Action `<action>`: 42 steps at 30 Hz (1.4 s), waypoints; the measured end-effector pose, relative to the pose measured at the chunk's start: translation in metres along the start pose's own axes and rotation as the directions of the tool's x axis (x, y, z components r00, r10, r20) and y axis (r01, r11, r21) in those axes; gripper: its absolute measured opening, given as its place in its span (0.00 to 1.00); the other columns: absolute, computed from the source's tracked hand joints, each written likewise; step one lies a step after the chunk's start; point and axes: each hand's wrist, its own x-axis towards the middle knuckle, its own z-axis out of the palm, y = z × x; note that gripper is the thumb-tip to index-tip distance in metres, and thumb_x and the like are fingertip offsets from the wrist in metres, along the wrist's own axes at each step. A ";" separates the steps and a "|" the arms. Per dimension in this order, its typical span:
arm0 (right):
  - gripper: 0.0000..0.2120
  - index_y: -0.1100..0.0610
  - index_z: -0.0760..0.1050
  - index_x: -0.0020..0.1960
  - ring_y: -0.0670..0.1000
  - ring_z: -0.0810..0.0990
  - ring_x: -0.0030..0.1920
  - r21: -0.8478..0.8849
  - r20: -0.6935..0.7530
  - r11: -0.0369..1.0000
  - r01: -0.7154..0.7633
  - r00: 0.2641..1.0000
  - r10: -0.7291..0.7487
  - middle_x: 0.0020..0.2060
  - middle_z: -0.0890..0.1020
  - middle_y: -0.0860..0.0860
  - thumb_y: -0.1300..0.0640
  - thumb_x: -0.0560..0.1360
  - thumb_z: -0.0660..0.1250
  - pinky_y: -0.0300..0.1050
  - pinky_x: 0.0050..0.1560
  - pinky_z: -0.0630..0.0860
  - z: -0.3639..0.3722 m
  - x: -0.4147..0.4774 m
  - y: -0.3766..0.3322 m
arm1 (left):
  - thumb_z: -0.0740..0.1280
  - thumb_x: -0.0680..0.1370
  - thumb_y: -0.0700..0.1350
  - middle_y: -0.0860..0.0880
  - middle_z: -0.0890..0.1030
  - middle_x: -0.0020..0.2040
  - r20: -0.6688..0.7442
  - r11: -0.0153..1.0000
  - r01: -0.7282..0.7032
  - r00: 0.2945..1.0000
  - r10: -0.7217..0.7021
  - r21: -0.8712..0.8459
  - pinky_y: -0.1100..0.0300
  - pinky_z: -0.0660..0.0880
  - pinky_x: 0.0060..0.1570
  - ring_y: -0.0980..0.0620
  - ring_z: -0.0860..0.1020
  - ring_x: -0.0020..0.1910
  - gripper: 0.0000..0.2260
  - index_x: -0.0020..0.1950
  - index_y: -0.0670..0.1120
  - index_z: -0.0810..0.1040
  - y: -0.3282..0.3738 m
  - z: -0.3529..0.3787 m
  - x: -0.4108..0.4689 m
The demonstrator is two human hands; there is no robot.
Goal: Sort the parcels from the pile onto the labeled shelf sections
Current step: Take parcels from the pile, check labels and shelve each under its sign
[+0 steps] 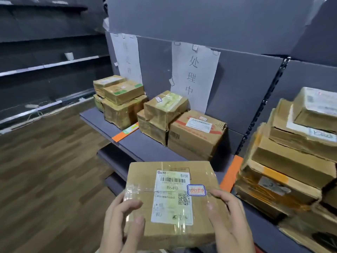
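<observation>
The left hand is curled round the L near corner of the parcel, thumb laid on the taped top. The right hand is clamped the same way on the R side. The parcel is held flat in the air, label up, just in front of the shelf, touching nothing else. A blue-framed sticker w/ red handwriting is stuck at the label's R edge; its text can't be read. Beyond, the shelf is split by orange dividers, w/ paper signs taped above. Sorted boxes are stacked below the signs; a tall pile is seen at R. The sticker should be matched vs. a sign first. The parcel is best kept level, two-handed, and set on bare shelf or a firm box, label up.
</observation>
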 end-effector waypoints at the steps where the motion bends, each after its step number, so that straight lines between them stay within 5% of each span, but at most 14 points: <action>1: 0.15 0.35 0.74 0.53 0.33 0.73 0.57 -0.020 -0.046 1.000 -0.008 0.999 0.007 0.56 0.75 0.37 0.41 0.66 0.66 0.28 0.54 0.68 0.006 0.011 0.001 | 0.63 0.65 0.59 0.58 0.75 0.64 0.042 1.000 -0.007 0.999 0.008 -0.011 0.74 0.73 0.46 0.63 0.77 0.57 0.18 0.52 0.56 0.78 -0.005 0.004 0.018; 5: 0.17 0.30 0.72 0.51 0.28 0.70 0.56 -0.047 -0.217 0.998 -0.038 0.976 0.027 0.56 0.73 0.31 0.35 0.62 0.60 0.27 0.52 0.66 0.022 0.062 -0.005 | 0.63 0.68 0.58 0.58 0.73 0.66 0.205 0.997 -0.054 0.977 0.064 -0.053 0.69 0.73 0.47 0.58 0.76 0.60 0.17 0.54 0.55 0.77 -0.013 0.029 0.097; 8: 0.14 0.33 0.73 0.53 0.30 0.71 0.58 0.028 -0.272 0.997 -0.073 0.959 0.078 0.56 0.74 0.33 0.39 0.67 0.63 0.39 0.57 0.68 0.027 0.096 -0.016 | 0.62 0.69 0.59 0.59 0.73 0.64 0.321 0.994 -0.068 0.943 0.093 -0.088 0.71 0.71 0.50 0.60 0.75 0.61 0.15 0.53 0.58 0.77 -0.007 0.048 0.154; 11: 0.10 0.37 0.74 0.56 0.32 0.71 0.59 0.066 -0.330 0.995 -0.076 0.939 0.094 0.58 0.75 0.36 0.42 0.74 0.63 0.43 0.59 0.68 0.030 0.132 -0.030 | 0.60 0.72 0.61 0.56 0.75 0.62 0.450 0.990 -0.095 0.883 0.133 -0.106 0.61 0.71 0.58 0.56 0.74 0.61 0.15 0.56 0.59 0.76 0.004 0.069 0.211; 15: 0.07 0.41 0.74 0.57 0.30 0.70 0.58 0.040 -0.427 0.998 -0.051 0.902 0.063 0.59 0.74 0.39 0.48 0.79 0.61 0.35 0.59 0.66 0.032 0.189 -0.041 | 0.59 0.81 0.46 0.59 0.77 0.55 0.539 0.980 -0.171 0.818 0.198 -0.100 0.76 0.64 0.49 0.66 0.72 0.54 0.08 0.56 0.55 0.75 0.020 0.109 0.280; 19: 0.09 0.43 0.72 0.57 0.39 0.71 0.59 0.025 -0.466 0.993 -0.112 0.878 0.111 0.59 0.72 0.44 0.53 0.80 0.59 0.40 0.63 0.66 0.045 0.247 -0.037 | 0.56 0.81 0.42 0.63 0.76 0.53 0.631 0.990 -0.128 0.763 0.136 -0.059 0.78 0.63 0.44 0.74 0.70 0.48 0.11 0.56 0.54 0.75 0.020 0.148 0.339; 24: 0.14 0.51 0.70 0.66 0.43 0.68 0.53 -0.068 -0.457 0.967 -0.244 0.870 0.187 0.59 0.69 0.46 0.52 0.82 0.57 0.39 0.55 0.63 0.064 0.285 -0.018 | 0.55 0.81 0.46 0.58 0.76 0.49 0.728 0.993 -0.105 0.685 0.027 0.062 0.64 0.66 0.47 0.58 0.72 0.47 0.11 0.57 0.56 0.74 -0.005 0.176 0.383; 28: 0.14 0.51 0.71 0.65 0.44 0.70 0.56 -0.104 -0.525 0.965 -0.242 0.837 0.154 0.57 0.70 0.45 0.53 0.81 0.58 0.42 0.58 0.67 0.072 0.293 -0.011 | 0.55 0.82 0.46 0.52 0.77 0.54 0.784 0.987 -0.160 0.614 0.090 0.012 0.69 0.66 0.46 0.59 0.72 0.46 0.10 0.60 0.53 0.73 -0.018 0.182 0.400; 34: 0.15 0.53 0.70 0.65 0.47 0.72 0.53 -0.180 -0.611 0.949 -0.258 0.786 0.098 0.62 0.70 0.48 0.50 0.80 0.60 0.43 0.54 0.68 0.082 0.289 -0.012 | 0.56 0.82 0.43 0.52 0.76 0.47 0.811 0.973 -0.229 0.564 0.154 -0.025 0.75 0.65 0.35 0.62 0.70 0.38 0.09 0.58 0.50 0.72 -0.018 0.186 0.408; 38: 0.17 0.54 0.69 0.67 0.50 0.74 0.57 -0.362 -0.556 0.873 -0.327 0.827 0.079 0.65 0.72 0.51 0.49 0.81 0.57 0.46 0.52 0.70 0.076 0.291 -0.019 | 0.56 0.81 0.48 0.50 0.74 0.58 0.827 0.946 -0.325 0.534 0.175 0.010 0.66 0.65 0.46 0.57 0.72 0.57 0.09 0.57 0.53 0.73 -0.014 0.182 0.414; 42: 0.20 0.56 0.70 0.67 0.56 0.72 0.62 -0.551 -0.465 0.743 -0.381 0.879 0.106 0.63 0.73 0.55 0.47 0.82 0.53 0.49 0.54 0.70 0.069 0.290 -0.033 | 0.53 0.82 0.52 0.45 0.58 0.76 0.850 0.808 -0.578 0.479 0.218 0.118 0.61 0.57 0.67 0.53 0.54 0.75 0.19 0.71 0.47 0.67 0.004 0.171 0.415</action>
